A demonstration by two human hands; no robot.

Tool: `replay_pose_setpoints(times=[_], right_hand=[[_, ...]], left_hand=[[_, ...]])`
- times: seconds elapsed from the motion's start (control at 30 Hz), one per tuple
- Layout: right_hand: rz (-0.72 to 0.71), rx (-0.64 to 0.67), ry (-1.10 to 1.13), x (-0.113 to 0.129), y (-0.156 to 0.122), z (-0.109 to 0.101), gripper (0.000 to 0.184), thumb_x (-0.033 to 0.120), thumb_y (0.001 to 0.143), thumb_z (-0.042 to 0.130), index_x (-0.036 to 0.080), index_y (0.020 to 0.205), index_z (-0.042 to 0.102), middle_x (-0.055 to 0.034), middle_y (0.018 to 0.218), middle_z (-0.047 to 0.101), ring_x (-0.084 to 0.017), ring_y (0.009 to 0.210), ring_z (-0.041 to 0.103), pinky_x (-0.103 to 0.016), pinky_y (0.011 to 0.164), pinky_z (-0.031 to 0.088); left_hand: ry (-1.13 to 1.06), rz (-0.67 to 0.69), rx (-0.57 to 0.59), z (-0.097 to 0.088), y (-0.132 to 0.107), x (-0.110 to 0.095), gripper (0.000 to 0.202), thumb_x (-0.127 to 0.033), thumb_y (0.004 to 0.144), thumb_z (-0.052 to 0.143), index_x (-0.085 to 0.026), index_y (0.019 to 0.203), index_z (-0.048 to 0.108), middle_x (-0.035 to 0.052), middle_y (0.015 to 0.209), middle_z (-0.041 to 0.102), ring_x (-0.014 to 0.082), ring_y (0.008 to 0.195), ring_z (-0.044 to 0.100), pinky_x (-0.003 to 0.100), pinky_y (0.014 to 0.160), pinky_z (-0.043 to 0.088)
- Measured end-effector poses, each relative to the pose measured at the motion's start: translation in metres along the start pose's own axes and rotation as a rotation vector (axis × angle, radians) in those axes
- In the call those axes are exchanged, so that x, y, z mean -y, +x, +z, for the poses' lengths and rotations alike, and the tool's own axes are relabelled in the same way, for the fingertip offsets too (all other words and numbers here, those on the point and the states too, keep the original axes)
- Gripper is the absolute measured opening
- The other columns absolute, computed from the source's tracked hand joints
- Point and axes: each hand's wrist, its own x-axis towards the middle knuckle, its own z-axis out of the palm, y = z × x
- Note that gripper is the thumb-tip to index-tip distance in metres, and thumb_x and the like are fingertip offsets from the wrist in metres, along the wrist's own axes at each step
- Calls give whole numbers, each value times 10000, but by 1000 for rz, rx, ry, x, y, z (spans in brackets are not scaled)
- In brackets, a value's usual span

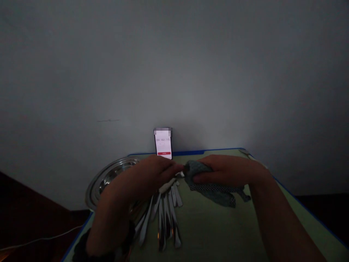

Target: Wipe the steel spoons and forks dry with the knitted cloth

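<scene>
My right hand [218, 169] is closed on a grey-green checked cloth [215, 193], whose loose end hangs down over the table. Just to its left, my left hand [160, 171] has its fingers pressed together, with the tips meeting the bunched cloth; what they pinch is hidden and too dark to name. Below the left hand, several pieces of metal cutlery [169, 218] lie fanned out on the table, handles towards me. Their far ends are partly covered by that hand. A shiny round metal dish [94, 189] stands behind the left forearm, which hides part of it.
Against the grey wall [174, 72] leans a phone [163, 143] with a timer on its lit screen. The pale green table [218, 233] has a blue edge. A thin light-coloured object [252, 156] lies at the back right corner. A white cable [54, 237] runs at the lower left.
</scene>
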Motion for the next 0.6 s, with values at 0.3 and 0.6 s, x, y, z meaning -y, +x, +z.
replay_pose_setpoints(times=[0.3, 0.6], right_hand=[[157, -77, 43, 4, -25, -11, 266, 425, 801, 544, 205, 931, 618, -12, 881, 671, -159, 771, 608, -237, 648, 456], [189, -73, -22, 2, -31, -9, 225, 399, 796, 548, 201, 856, 633, -17, 799, 664, -149, 673, 596, -234, 559, 429]], left_hand=[[-125, -17, -9, -10, -10, 14, 369, -410, 878, 379, -239, 893, 705, 19, 775, 687, 153, 687, 588, 229, 646, 388], [-3, 2, -49, 0, 1, 1, 396, -419, 896, 354, -217, 869, 693, 27, 743, 676, 153, 652, 585, 234, 591, 349]])
